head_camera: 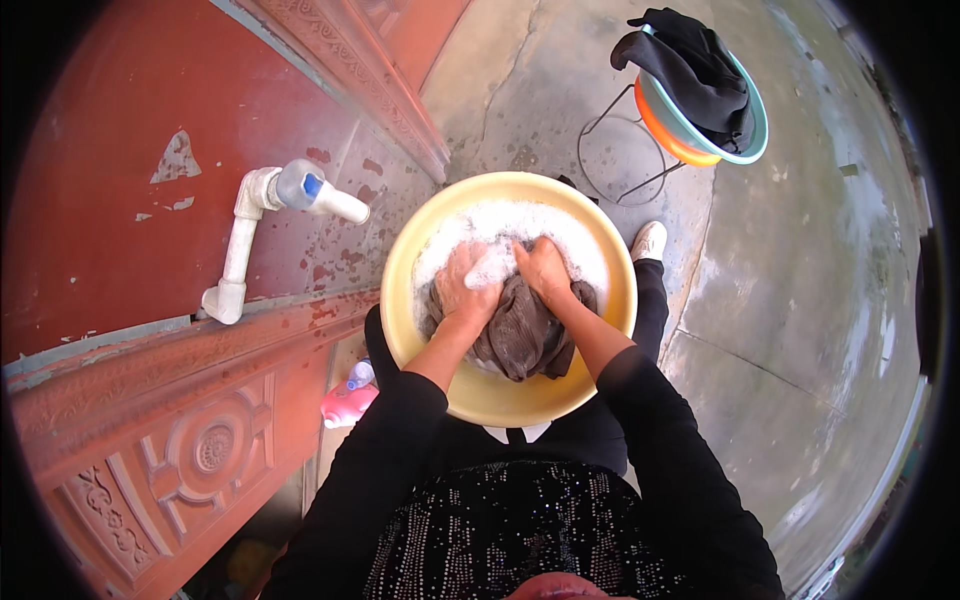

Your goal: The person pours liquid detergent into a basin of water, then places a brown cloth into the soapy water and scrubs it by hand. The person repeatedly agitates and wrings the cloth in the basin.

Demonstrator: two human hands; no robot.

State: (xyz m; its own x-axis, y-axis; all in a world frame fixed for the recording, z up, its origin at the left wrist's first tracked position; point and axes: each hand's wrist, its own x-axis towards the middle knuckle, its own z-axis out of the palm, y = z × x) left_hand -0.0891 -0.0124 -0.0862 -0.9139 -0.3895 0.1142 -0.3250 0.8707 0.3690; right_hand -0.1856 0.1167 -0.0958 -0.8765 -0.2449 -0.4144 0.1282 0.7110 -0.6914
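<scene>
A round yellow plastic basin (510, 409) stands before me, with white suds (525, 216) across its far half. In it lies a bunched, wet grey-brown cloth (519, 330). My left hand (469, 281) presses into the cloth at the left, foam on its fingers and a clump of suds beside the thumb. To its right, my right hand (544, 266) grips a part of the cloth, its fingers curled down into the foam. The two hands are close together. Suds and fabric partly hide the fingertips of both.
A white plastic pipe with a tap (300, 186) juts over the red ledge at left. Pink and clear bottles (349, 405) stand beside the basin. At upper right, a light-blue basin (759, 124) holding black clothes rests in an orange basin (660, 131) on a wire stand (626, 196).
</scene>
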